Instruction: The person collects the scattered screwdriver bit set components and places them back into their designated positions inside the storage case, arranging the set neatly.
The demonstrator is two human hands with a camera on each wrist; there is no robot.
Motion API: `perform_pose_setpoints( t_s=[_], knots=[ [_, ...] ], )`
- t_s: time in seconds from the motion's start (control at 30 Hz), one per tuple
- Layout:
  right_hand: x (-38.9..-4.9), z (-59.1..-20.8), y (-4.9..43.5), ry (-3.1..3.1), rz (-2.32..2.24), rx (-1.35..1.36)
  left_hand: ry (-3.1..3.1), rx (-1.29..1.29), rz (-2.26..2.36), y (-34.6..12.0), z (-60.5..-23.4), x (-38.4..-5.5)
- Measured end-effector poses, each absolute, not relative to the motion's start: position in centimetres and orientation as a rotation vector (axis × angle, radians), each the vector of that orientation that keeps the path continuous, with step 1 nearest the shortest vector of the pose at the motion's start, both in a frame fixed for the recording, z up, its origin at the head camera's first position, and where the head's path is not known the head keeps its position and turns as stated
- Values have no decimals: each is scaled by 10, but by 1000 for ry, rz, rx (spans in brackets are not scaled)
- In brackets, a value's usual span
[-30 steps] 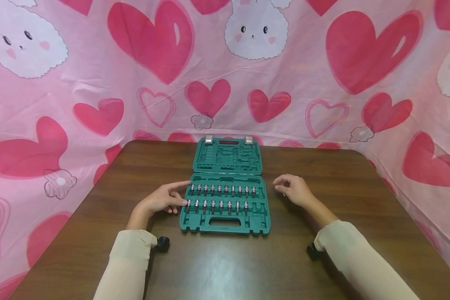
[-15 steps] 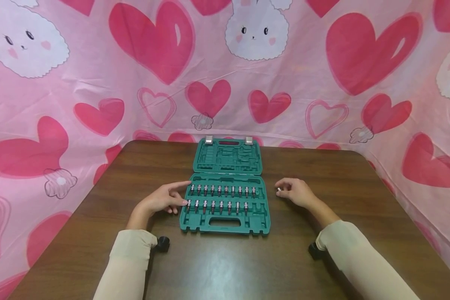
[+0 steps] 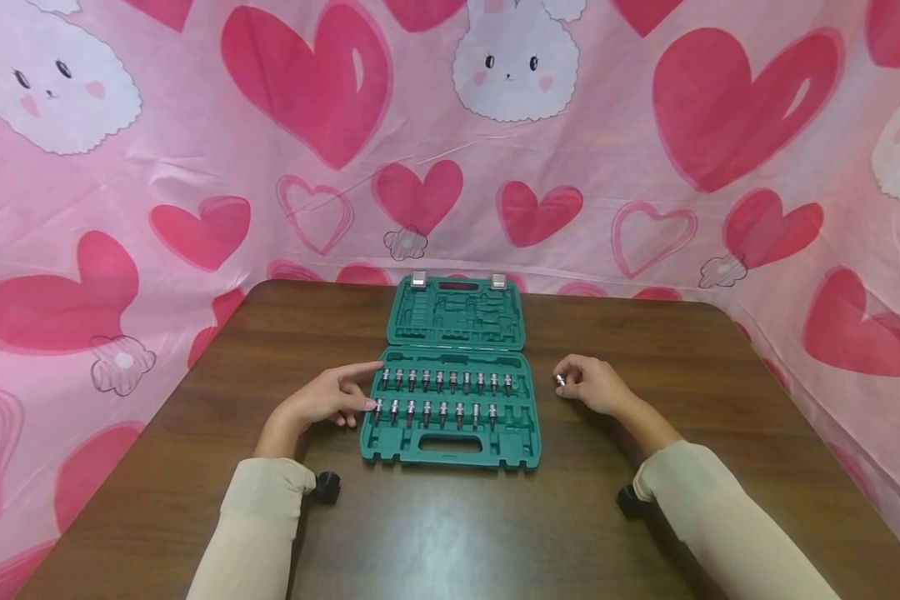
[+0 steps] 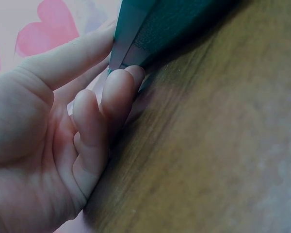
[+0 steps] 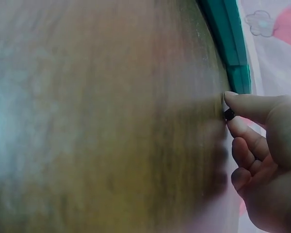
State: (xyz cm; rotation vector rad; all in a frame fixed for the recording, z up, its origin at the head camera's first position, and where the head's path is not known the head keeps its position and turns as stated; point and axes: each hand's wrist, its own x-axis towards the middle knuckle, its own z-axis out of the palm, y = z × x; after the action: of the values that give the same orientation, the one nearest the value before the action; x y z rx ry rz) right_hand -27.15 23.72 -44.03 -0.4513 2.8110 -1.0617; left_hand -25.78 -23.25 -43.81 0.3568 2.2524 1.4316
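A green tool case lies open on the table, holding two rows of silver bit sockets with dark tips. My left hand rests against its left side, index finger stretched toward the back corner and thumb on the rim by the front row. In the left wrist view, that hand's other fingers are bent beside the case wall. To the right of the case, my right hand pinches one small bit socket between thumb and fingers; its dark end shows in the right wrist view.
The case's lid is folded back, with two metal latches on its far edge. Bare slots show at the right end of the front row. A brown wooden table carries everything. Pink cloth with hearts hangs around it.
My right hand has shifted slightly to the right and down, and the bit socket in its fingertips has come into sight. My left hand and the case stay in place.
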Motion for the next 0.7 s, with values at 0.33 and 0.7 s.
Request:
perform_pose_setpoints(
  t_s=[0.33,0.7],
  knots=[
    [-267,-438,236,2837,-1091,-452,2255,383,1430,-232,-437,-257],
    [-267,-440,233,2863,-1142,-447,2255,389,1428,-231,-437,-256]
  ],
)
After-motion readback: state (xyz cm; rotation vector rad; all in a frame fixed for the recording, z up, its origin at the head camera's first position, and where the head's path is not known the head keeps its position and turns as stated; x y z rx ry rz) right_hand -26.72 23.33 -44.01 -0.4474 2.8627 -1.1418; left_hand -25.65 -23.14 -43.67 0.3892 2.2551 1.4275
